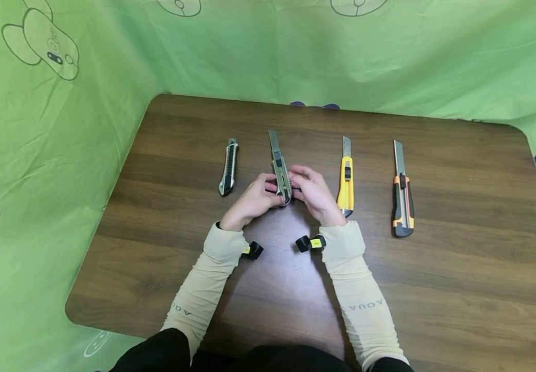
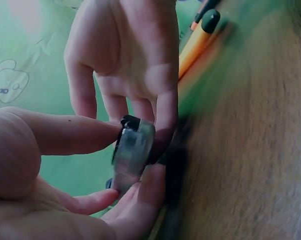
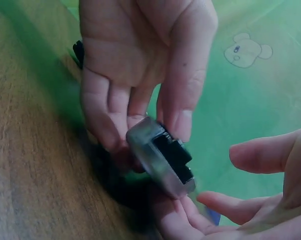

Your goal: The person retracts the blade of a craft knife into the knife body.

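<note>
A grey-green snap-off utility knife (image 1: pixel 280 173), its blade extended away from the body, is held by the left hand (image 1: pixel 255 199) at its lower end. Thumb and fingers of that hand pinch the handle (image 2: pixel 133 150) in the left wrist view. From the other side the right hand (image 1: pixel 313 191) reaches to the same knife. In the right wrist view, fingertips of the right hand (image 3: pixel 260 195) touch the end of the handle, while its thumb stands apart from it. The blade is out of sight in both wrist views.
Left of the hands lies a silver and black utility knife (image 1: pixel 228 168). To the right lie a yellow one (image 1: pixel 346 183) and an orange and black one (image 1: pixel 402 201), both with blades out. Green curtains (image 1: pixel 268 57) border the brown table (image 1: pixel 472 222).
</note>
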Demonstrator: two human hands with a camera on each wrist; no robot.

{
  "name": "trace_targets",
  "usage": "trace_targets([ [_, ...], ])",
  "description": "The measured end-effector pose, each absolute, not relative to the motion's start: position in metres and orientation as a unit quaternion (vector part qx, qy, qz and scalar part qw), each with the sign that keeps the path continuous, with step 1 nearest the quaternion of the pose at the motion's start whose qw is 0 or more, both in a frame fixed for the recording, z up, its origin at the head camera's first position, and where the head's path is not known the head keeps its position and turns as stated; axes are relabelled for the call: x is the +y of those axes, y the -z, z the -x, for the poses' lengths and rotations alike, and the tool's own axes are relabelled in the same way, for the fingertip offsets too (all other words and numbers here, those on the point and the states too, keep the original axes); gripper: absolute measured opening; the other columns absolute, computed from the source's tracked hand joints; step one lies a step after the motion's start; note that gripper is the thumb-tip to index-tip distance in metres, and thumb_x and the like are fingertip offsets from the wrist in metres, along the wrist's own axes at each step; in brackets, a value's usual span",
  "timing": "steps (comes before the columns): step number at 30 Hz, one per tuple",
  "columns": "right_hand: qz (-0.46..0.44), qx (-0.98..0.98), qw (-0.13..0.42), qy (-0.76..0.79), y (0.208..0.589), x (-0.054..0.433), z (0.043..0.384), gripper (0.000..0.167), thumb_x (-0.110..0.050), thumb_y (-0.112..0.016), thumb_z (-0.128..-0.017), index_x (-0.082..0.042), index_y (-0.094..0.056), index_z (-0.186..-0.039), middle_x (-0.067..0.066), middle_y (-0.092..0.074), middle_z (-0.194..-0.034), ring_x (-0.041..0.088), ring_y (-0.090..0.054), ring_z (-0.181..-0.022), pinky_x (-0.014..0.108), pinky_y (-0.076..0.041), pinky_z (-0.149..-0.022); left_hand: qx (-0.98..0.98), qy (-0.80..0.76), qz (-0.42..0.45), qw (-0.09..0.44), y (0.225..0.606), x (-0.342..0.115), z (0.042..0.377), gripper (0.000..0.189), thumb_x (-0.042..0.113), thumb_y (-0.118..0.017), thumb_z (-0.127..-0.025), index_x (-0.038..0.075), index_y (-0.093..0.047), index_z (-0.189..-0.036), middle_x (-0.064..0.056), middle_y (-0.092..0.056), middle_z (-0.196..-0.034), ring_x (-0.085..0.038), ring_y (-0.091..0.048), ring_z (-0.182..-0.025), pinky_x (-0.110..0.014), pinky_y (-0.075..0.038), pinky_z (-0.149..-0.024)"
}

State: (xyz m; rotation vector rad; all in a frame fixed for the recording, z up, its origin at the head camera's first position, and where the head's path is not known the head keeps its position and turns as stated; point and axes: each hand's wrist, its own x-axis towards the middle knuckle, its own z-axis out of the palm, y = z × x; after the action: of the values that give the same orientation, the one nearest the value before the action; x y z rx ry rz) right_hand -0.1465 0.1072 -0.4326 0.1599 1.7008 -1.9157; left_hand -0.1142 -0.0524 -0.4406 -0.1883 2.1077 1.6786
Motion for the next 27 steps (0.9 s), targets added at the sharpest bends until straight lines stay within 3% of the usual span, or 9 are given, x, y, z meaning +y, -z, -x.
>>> trace_targets([
  [4, -0.053, 0.629, 0.282, 0.722, 0.432, 0.105, 0.146, 0.050, -0.010, -0.047, -0.099, 0.005, -0.032, -0.144, 0.022, -0.043, -0.142, 0.020, -0.054, -0.111, 0.033, -0.051, -0.100, 0.711, -0.663, 0.079, 0.221, 0.439, -0.054, 0.114, 0.071, -0.005, -0.066, -0.083, 0.004, -0.030, -0.144, -0.018, -0.048, -0.119, -0.022, -0.055, -0.097, -0.021, -0.054, -0.078],
  [10, -0.046, 0.622, 0.275, 0.732, 0.429, 0.105, 0.145, 0.050, -0.011, -0.049, -0.099, 0.006, -0.034, -0.143, 0.012, -0.053, -0.122, 0.012, -0.056, -0.096, 0.019, -0.055, -0.079, 0.718, -0.655, 0.040, 0.233, 0.429, -0.056, 0.113, 0.079, -0.008, -0.068, -0.081, 0.007, -0.028, -0.147, -0.016, -0.049, -0.117, -0.021, -0.057, -0.095, -0.021, -0.053, -0.077],
  [14, -0.052, 0.624, 0.253, 0.737, 0.427, 0.108, 0.146, 0.032, -0.014, -0.049, -0.099, 0.005, -0.048, -0.126, 0.002, -0.056, -0.101, 0.009, -0.056, -0.086, 0.017, -0.052, -0.073, 0.722, -0.646, 0.005, 0.247, 0.424, -0.054, 0.110, 0.081, -0.009, -0.068, -0.081, 0.010, -0.027, -0.148, -0.013, -0.048, -0.114, -0.018, -0.056, -0.091, -0.020, -0.053, -0.074],
  [17, -0.057, 0.594, 0.245, 0.764, 0.425, 0.110, 0.146, 0.020, -0.016, -0.047, -0.101, 0.001, -0.051, -0.112, 0.003, -0.058, -0.096, 0.011, -0.059, -0.086, 0.019, -0.053, -0.076, 0.722, -0.644, -0.022, 0.250, 0.422, -0.052, 0.108, 0.084, -0.010, -0.068, -0.080, 0.012, -0.024, -0.148, -0.012, -0.050, -0.110, -0.017, -0.056, -0.088, -0.020, -0.052, -0.073],
  [22, -0.055, 0.524, 0.252, 0.811, 0.421, 0.115, 0.146, 0.039, -0.021, -0.042, -0.104, 0.009, -0.039, -0.128, 0.008, -0.060, -0.099, 0.018, -0.062, -0.092, 0.027, -0.056, -0.086, 0.727, -0.641, -0.055, 0.238, 0.420, -0.049, 0.105, 0.086, -0.014, -0.064, -0.080, 0.012, -0.018, -0.148, -0.012, -0.054, -0.103, -0.016, -0.056, -0.086, -0.019, -0.050, -0.076],
  [27, -0.050, 0.502, 0.256, 0.825, 0.418, 0.116, 0.147, 0.053, -0.024, -0.038, -0.105, 0.014, -0.025, -0.140, 0.009, -0.064, -0.097, 0.019, -0.066, -0.089, 0.029, -0.059, -0.086, 0.715, -0.657, -0.047, 0.235, 0.418, -0.046, 0.104, 0.090, -0.014, -0.064, -0.080, 0.012, -0.012, -0.149, -0.012, -0.057, -0.098, -0.016, -0.057, -0.086, -0.019, -0.050, -0.077],
])
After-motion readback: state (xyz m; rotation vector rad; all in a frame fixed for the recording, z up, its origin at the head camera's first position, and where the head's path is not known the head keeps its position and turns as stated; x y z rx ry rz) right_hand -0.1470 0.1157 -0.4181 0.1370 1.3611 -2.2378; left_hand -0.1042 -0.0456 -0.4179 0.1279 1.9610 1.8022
